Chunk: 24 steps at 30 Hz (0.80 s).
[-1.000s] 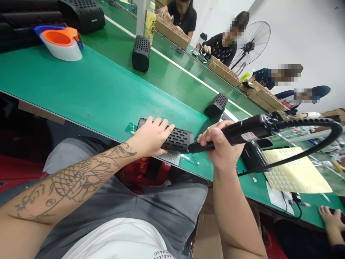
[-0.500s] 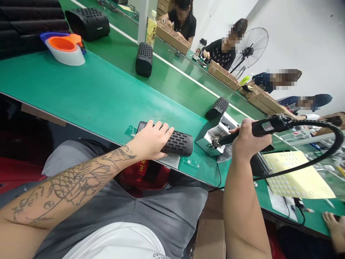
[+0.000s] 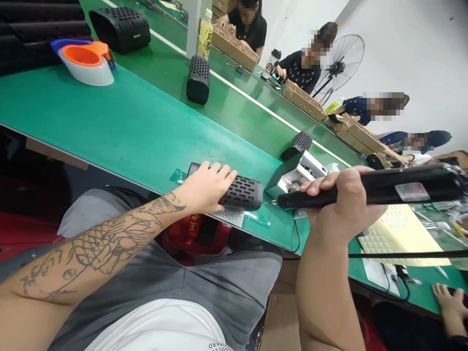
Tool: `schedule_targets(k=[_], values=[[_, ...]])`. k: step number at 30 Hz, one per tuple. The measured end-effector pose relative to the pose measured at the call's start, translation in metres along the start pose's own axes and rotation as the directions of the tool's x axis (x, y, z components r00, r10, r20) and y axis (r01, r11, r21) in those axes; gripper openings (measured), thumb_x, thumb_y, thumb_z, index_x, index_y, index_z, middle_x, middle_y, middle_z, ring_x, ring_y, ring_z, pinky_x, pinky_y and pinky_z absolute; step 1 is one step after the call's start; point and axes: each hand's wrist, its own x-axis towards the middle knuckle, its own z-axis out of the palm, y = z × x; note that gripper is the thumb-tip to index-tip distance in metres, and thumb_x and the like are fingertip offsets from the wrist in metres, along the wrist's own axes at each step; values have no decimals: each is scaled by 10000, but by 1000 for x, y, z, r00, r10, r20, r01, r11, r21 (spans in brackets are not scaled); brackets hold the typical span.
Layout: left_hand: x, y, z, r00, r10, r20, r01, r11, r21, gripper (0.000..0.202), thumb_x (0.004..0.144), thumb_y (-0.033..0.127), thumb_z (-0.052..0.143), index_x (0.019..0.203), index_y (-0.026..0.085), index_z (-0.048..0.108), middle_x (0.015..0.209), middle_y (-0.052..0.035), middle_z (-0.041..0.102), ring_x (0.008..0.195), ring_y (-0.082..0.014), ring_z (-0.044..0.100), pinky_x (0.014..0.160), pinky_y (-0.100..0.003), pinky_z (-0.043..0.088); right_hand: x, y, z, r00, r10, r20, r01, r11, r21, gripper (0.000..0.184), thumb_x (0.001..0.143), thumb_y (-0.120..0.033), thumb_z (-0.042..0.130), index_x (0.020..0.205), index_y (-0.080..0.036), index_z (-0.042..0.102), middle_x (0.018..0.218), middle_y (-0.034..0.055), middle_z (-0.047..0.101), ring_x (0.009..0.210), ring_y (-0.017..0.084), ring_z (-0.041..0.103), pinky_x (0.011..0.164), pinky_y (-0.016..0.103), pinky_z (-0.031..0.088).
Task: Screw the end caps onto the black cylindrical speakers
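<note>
A black slotted speaker housing (image 3: 244, 191) lies on its side near the front edge of the green bench. My left hand (image 3: 208, 187) is wrapped over its left half and presses it against the bench. My right hand (image 3: 341, 195) grips a black electric screwdriver (image 3: 387, 187), held almost level. The screwdriver's bit points left at the housing's right end, a short gap away. Behind the tool stands a silver and black screw feeder (image 3: 298, 175), partly hidden by my fingers.
More black housings (image 3: 198, 80) stand along the bench, one (image 3: 298, 144) behind the feeder. A tape dispenser (image 3: 86, 63) sits at the left. A yellow sheet of stickers (image 3: 405, 236) lies right. Co-workers sit across, with cardboard trays (image 3: 234, 46); another person's hand (image 3: 451, 304) is lower right.
My right hand has drawn the screwdriver away from the screw feeder, down and leftward, levelling it toward the housing's end. My left hand stays on the housing.
</note>
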Motion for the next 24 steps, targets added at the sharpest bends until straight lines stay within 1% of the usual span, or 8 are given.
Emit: schedule_targets(k=[2, 4, 9, 11, 14, 17, 19, 24], values=[[0, 0, 0, 1000, 3, 8, -3, 1000, 4, 1078, 1019, 527, 918, 1862, 27, 470, 1648, -336, 693, 1466, -488, 679, 1144, -550, 489, -16, -11, 20, 994, 4, 111, -18, 992, 123, 243, 945, -342, 949, 906, -262, 723, 615, -96, 648, 437, 158, 636, 469, 323, 621], [0, -1, 0, 1000, 7, 4, -7, 1000, -3, 1081, 1005, 524, 933, 1858, 37, 481, 1656, -335, 690, 1464, -489, 679, 1146, -553, 491, -30, -12, 36, 981, 5, 195, -41, 982, 183, 280, 967, -386, 993, 962, -274, 737, 632, -107, 672, 442, 151, 649, 481, 317, 638], [-2, -2, 2, 999, 12, -35, -14, 999, -51, 1033, 990, 515, 945, 1835, 86, 535, 1672, -316, 690, 1482, -497, 680, 1166, -560, 490, -45, 3, 62, 950, 44, 308, -93, 984, 149, 374, 985, -493, 1032, 1011, -287, 722, 668, -109, 683, 477, 132, 657, 534, 306, 667], [-2, -2, 4, 998, 19, -53, -22, 998, -63, 1008, 995, 496, 936, 1831, 91, 544, 1665, -318, 693, 1481, -499, 680, 1156, -565, 491, -46, 7, 67, 947, 65, 315, -110, 986, 125, 408, 973, -531, 1038, 996, -282, 715, 663, -104, 674, 478, 132, 656, 536, 305, 666], [-3, -3, 7, 996, 34, -83, -40, 997, -66, 1002, 996, 475, 927, 1822, 58, 541, 1623, -329, 706, 1456, -501, 686, 1125, -570, 493, -47, 11, 71, 947, 90, 308, -129, 986, 109, 455, 949, -562, 1049, 960, -279, 693, 659, -101, 658, 480, 129, 648, 526, 295, 647], [-3, -3, 8, 995, 36, -95, -43, 997, -69, 951, 993, 462, 921, 1781, 58, 576, 1562, -315, 728, 1407, -489, 701, 1085, -555, 492, -48, 13, 74, 943, 117, 313, -151, 985, 87, 481, 931, -572, 1059, 970, -286, 674, 660, -112, 647, 482, 134, 649, 546, 312, 669], [-3, -2, 7, 995, 37, -94, -43, 997, -67, 911, 988, 465, 922, 1746, 71, 604, 1536, -304, 734, 1383, -484, 702, 1067, -548, 489, -48, 14, 75, 936, 127, 328, -161, 984, 77, 484, 929, -572, 1060, 974, -289, 669, 659, -112, 663, 475, 144, 656, 554, 333, 684], [-3, -2, 6, 996, 45, -81, -49, 998, -47, 860, 1014, 487, 892, 1708, 55, 624, 1495, -303, 739, 1374, -492, 690, 1088, -567, 486, -49, 13, 77, 909, 125, 397, -159, 986, 55, 500, 923, -565, 1068, 945, -293, 648, 641, -96, 689, 455, 170, 653, 495, 350, 647]])
